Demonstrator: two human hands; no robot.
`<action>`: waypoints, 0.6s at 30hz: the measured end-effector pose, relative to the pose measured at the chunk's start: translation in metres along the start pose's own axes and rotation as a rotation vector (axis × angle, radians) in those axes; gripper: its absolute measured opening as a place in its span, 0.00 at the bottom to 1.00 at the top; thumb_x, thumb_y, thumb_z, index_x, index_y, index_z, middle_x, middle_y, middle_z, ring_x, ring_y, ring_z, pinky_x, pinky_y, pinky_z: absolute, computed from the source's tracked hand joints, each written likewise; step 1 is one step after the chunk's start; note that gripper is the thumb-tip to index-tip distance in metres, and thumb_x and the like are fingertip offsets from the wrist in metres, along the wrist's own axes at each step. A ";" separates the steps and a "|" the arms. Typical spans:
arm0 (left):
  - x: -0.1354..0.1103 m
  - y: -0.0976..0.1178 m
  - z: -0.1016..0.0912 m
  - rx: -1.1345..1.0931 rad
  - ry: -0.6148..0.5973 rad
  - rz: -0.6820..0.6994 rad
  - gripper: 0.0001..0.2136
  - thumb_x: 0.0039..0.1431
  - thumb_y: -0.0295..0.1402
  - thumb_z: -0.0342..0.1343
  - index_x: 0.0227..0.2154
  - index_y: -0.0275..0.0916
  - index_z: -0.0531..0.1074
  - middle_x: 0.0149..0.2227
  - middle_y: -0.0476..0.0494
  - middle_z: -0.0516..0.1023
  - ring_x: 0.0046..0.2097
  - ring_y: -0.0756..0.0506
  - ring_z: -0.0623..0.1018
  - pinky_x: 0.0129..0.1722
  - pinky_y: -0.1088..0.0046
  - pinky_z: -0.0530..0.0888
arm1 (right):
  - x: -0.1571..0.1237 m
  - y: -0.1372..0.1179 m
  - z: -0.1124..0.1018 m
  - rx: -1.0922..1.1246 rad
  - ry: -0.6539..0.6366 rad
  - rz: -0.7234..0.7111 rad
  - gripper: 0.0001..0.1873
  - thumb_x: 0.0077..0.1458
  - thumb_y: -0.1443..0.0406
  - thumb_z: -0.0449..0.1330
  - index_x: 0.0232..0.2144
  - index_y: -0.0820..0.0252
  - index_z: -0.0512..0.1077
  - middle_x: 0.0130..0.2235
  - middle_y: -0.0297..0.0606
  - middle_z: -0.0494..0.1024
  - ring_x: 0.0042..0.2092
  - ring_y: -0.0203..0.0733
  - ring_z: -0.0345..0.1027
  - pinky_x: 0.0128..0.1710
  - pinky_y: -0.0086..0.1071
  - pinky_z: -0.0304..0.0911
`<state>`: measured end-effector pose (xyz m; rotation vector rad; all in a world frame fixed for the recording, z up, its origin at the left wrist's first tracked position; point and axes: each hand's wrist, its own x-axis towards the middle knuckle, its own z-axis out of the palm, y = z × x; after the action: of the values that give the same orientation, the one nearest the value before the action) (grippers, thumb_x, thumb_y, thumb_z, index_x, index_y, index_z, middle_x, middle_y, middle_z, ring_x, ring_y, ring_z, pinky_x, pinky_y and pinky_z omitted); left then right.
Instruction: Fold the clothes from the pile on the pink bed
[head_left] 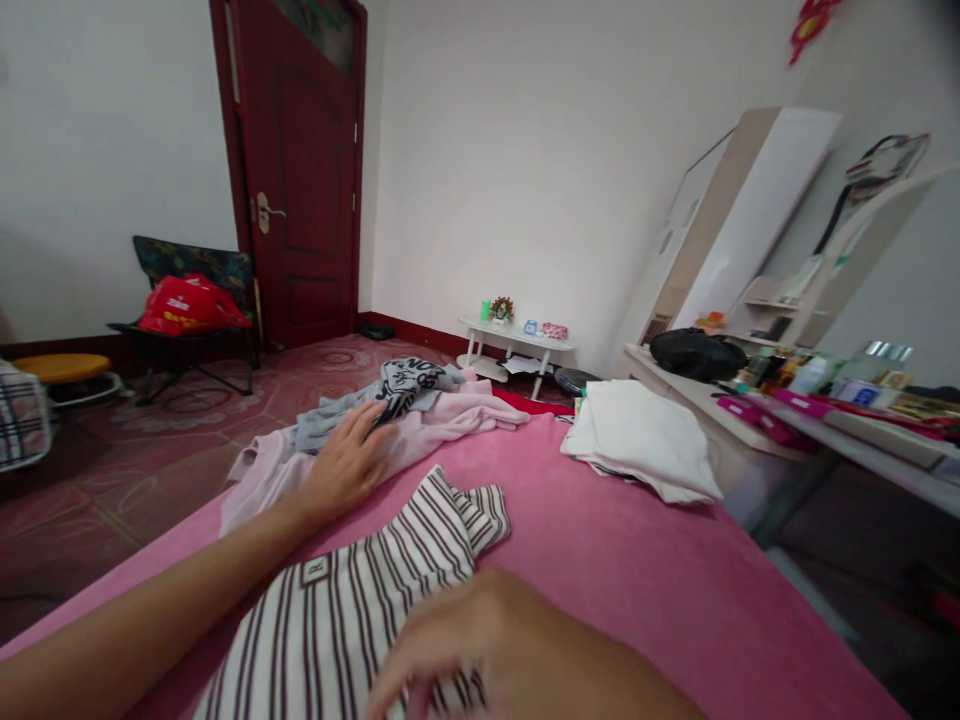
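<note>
A white shirt with dark stripes (360,600) lies flat on the pink bed cover (637,580) in front of me. My right hand (480,640) rests on its near part, fingers bent and slightly blurred, pressing the cloth. My left hand (349,460) reaches forward past the shirt's collar and lies flat, fingers stretched out, on a pale pink garment (442,420) at the bed's far edge. A grey garment with black lettering (405,385) sits on top of that pile, just beyond my fingertips.
A folded white stack (641,435) lies at the bed's far right corner. A cluttered desk (825,420) with a black bag (694,352) stands to the right. A low white table (517,345), a dark red door (300,170) and a chair holding a red bag (187,305) stand beyond.
</note>
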<state>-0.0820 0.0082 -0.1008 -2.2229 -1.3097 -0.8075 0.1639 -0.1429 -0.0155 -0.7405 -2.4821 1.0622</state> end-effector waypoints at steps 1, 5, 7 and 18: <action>-0.002 0.006 -0.002 -0.026 -0.034 0.048 0.17 0.62 0.33 0.46 0.53 0.39 0.69 0.65 0.36 0.55 0.67 0.36 0.51 0.64 0.50 0.51 | 0.000 0.014 -0.007 -0.049 0.201 0.044 0.11 0.51 0.65 0.60 0.39 0.52 0.75 0.41 0.31 0.77 0.44 0.37 0.70 0.46 0.29 0.61; -0.012 0.033 -0.004 -0.180 -0.249 0.138 0.14 0.63 0.34 0.47 0.45 0.43 0.75 0.62 0.41 0.62 0.66 0.35 0.53 0.64 0.47 0.50 | -0.001 0.099 -0.028 -0.136 0.778 0.334 0.25 0.48 0.70 0.57 0.51 0.56 0.69 0.53 0.42 0.71 0.51 0.43 0.66 0.53 0.38 0.60; -0.018 0.049 -0.003 -0.317 -0.335 0.115 0.15 0.61 0.36 0.50 0.48 0.43 0.74 0.60 0.39 0.65 0.65 0.34 0.56 0.63 0.49 0.54 | -0.004 0.129 -0.025 -0.035 0.763 0.394 0.36 0.43 0.70 0.60 0.58 0.57 0.62 0.57 0.44 0.67 0.48 0.43 0.68 0.49 0.38 0.63; -0.017 0.136 -0.088 -1.364 -0.673 -0.086 0.37 0.52 0.34 0.61 0.64 0.46 0.53 0.62 0.41 0.63 0.60 0.40 0.65 0.61 0.59 0.60 | -0.042 0.120 -0.087 0.274 1.236 0.240 0.11 0.40 0.64 0.62 0.29 0.62 0.75 0.27 0.34 0.76 0.30 0.38 0.68 0.30 0.29 0.64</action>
<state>0.0091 -0.1197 -0.0579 -3.7731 -1.2460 -1.2830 0.2798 -0.0482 -0.0517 -1.1438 -1.1988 0.6402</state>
